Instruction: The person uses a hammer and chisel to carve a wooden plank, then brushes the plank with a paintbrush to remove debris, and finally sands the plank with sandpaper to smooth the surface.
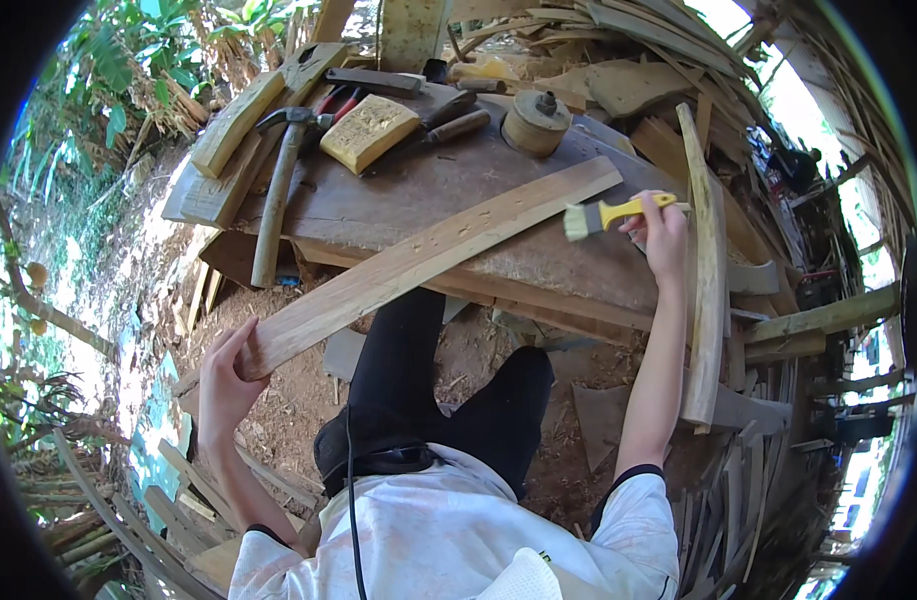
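The workbench (354, 218) appears to be the best support available: the wooden plank (414, 263), lying slantwise over its front edge with the near-left end overhanging, should bear firmly on the top before brushing. The left hand (229, 385) grips that overhanging end, thumb and fingers around the edges; this hold should resist twist if kept firm and clear of the strokes. The right hand (664, 235) has its fingers closed on the handle of the brush (601, 214), whose bristles point left, just beside the plank's far-right portion; contact cannot be confirmed. Long strokes along the grain, at light, even pressure, should suit the narrow face best. Materials, by descending size: the bench top is broad, brown, worn and dusty; the plank is long, straight and pale tan, with small pits in its face and a darker left end; the hammer (281, 190) has a metal head on a straight wooden handle; the block (369, 135) is yellowish, rectangular and rough-topped; the container (536, 125) is squat and round, with a dark central knob; the brush combines pale bristles, a grey ferrule and a yellow handle.
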{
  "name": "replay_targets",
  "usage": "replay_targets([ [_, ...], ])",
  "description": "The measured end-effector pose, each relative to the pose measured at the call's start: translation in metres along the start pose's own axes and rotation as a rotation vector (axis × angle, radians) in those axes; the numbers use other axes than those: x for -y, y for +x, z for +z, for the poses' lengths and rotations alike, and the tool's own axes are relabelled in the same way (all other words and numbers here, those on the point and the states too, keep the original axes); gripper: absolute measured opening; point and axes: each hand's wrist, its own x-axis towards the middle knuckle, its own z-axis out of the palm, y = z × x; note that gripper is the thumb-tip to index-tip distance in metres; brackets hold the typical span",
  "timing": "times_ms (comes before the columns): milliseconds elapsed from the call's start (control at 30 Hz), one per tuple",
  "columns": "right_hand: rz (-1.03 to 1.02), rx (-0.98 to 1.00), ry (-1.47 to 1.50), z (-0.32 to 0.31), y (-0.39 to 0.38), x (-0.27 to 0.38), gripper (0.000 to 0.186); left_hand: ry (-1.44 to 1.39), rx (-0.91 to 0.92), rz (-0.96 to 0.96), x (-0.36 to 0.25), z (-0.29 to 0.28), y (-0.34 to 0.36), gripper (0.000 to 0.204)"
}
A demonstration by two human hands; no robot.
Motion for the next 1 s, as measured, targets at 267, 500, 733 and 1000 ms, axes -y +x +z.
replay_targets([
  [267, 0.042, 0.116, 0.004, 0.007, 0.002, 0.014, 0.036, -0.006, -0.036, 0.039, 0.005, 0.006, -0.004, 0.083],
  [500, 0.048, 0.092, -0.156, -0.002, 0.010, 0.024, 0.036, 0.023, -0.025, 0.044, -0.002, 0.005, -0.006, 0.081],
  [733, -0.069, -0.048, -0.252, -0.008, 0.004, 0.024, 0.036, -0.022, -0.013, 0.008, 0.006, 0.012, -0.003, 0.080],
  [1000, 0.041, 0.129, -0.142, -0.022, 0.010, 0.024, 0.033, -0.006, -0.029, 0.028, 0.009, 0.013, -0.005, 0.080],
])
